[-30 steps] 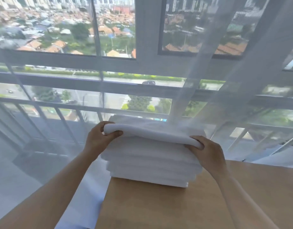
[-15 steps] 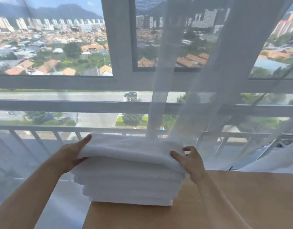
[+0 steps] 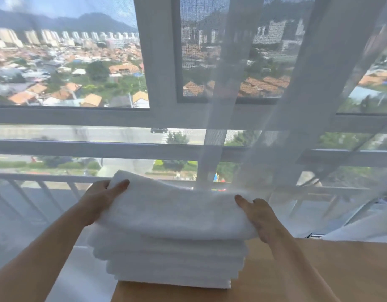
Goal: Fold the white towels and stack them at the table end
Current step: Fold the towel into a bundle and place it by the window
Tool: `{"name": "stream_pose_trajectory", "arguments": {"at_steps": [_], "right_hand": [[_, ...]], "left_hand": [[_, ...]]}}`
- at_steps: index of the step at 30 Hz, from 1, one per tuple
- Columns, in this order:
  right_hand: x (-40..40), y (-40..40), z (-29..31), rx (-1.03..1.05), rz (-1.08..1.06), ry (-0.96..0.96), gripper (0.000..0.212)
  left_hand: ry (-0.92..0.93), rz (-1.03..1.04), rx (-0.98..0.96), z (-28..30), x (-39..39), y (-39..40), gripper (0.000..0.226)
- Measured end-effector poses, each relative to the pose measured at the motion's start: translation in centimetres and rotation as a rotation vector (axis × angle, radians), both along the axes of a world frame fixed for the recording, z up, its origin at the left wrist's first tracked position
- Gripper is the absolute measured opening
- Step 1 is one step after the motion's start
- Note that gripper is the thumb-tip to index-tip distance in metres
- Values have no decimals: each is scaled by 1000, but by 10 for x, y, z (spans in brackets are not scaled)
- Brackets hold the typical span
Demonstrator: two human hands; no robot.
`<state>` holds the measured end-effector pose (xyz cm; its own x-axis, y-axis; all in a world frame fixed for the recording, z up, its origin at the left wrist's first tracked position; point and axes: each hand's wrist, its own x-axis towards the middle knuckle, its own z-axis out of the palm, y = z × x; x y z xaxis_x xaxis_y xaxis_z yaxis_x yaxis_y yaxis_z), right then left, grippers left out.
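Now, stage: you are setting the top folded towel (image 3: pixel 175 212) onto the towel stack (image 3: pixel 170 264); it looks nearly seated, though its right end sags past the layers below.
Left hand: your left hand (image 3: pixel 98 201) grips the towel's left end, thumb lying on top and fingers tucked underneath.
Right hand: your right hand (image 3: pixel 262 221) holds the right end the same way, thumb on the top face, fingers curled under the edge.
Towel position: the folded towel rests across the top of the stack, between your two hands, close to the sheer curtain (image 3: pixel 275 127).
Stack position: the stack sits at the far end of the wooden table (image 3: pixel 319 269), right at its left corner, and its left side overhangs the table edge.
Done so far: several towels lie folded and piled, roughly squared one on another.
Left to do: judging from this view, you have yet to release the top towel and perhaps nudge it into line with the rest.
Unknown: whether more towels wait to be folded cannot be told; a pale cloth (image 3: pixel 362 227) at the right edge is too unclear to name.
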<state>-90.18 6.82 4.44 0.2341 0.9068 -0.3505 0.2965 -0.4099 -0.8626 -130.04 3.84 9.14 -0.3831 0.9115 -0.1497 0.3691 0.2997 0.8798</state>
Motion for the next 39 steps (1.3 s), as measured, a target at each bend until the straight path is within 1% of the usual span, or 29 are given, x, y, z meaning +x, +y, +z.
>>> {"name": "stream_pose_trajectory", "arguments": {"at_steps": [2, 4, 7, 8, 11, 13, 15, 16, 18, 21, 23, 24, 25, 26, 27, 28, 29, 30, 31, 32, 33, 34, 35, 37, 39], "right_hand": [[-7, 0, 9, 63, 3, 71, 43], [-17, -3, 12, 112, 13, 58, 31], [-26, -14, 2, 34, 66, -52, 25], [-27, -19, -4, 3, 74, -52, 25], [-23, -23, -5, -27, 49, 31, 23], [-23, -22, 4, 10, 48, 74, 14], [-21, -20, 8, 61, 37, 70, 10], [-22, -21, 7, 70, 34, 54, 13], [-26, -25, -1, 49, 55, -1, 20], [-34, -30, -10, -38, 129, -239, 35], [-37, -27, -5, -77, 180, -421, 46], [-39, -27, -1, -112, 200, -497, 48], [-42, -28, 2, -145, 218, -592, 46], [-47, -28, 6, -159, 237, -731, 44], [-54, -29, 11, -128, 248, -911, 44], [-64, -28, 16, -39, 270, -1082, 47], [-78, -29, 19, 126, 297, -1162, 48], [-95, -29, 19, 325, 346, -1120, 46], [-112, -31, 18, 467, 427, -1023, 43], [-128, -32, 14, 532, 517, -923, 43], [-140, -34, 7, 512, 606, -853, 45], [-145, -35, -2, 431, 676, -827, 49], [-143, -34, -11, 339, 711, -835, 53], [-125, -29, -23, 209, 688, -863, 61], [-102, -22, -25, 114, 634, -883, 63]], "left_hand": [[1, 46, 52, 2, -17, -3, 33], [1, 74, 45, -2, -29, -7, 30], [18, -11, -52, -22, -26, -18, 21], [9, -25, -63, -29, -24, -21, 21], [52, -40, -29, -31, -23, -18, 26], [30, -36, -13, -21, -27, -15, 25], [12, -24, -9, -17, -32, -14, 21], [54, -20, -11, -20, -34, -15, 21], [196, -23, -53, -32, -37, -18, 22], [286, -2, -116, -51, -32, -22, 33], [372, -1, -121, -52, -29, -18, 42], [422, 6, -135, -51, -28, -17, 47], [513, 18, -160, -49, -26, -15, 53], [651, 40, -181, -47, -23, -16, 60], [805, 62, -169, -45, -16, -16, 64], [917, 69, -99, -41, -5, -15, 64], [948, 32, 9, -38, 10, -12, 61], [925, -61, 106, -35, 29, -9, 55], [878, -191, 178, -35, 49, -5, 50], [849, -333, 195, -38, 68, -2, 46], [848, -457, 159, -44, 83, 0, 45], [875, -540, 95, -52, 90, -1, 47], [908, -569, 19, -59, 87, -2, 51], [970, -499, -66, -68, 59, -3, 60], [1009, -420, -118, -70, 22, -1, 65]]}}
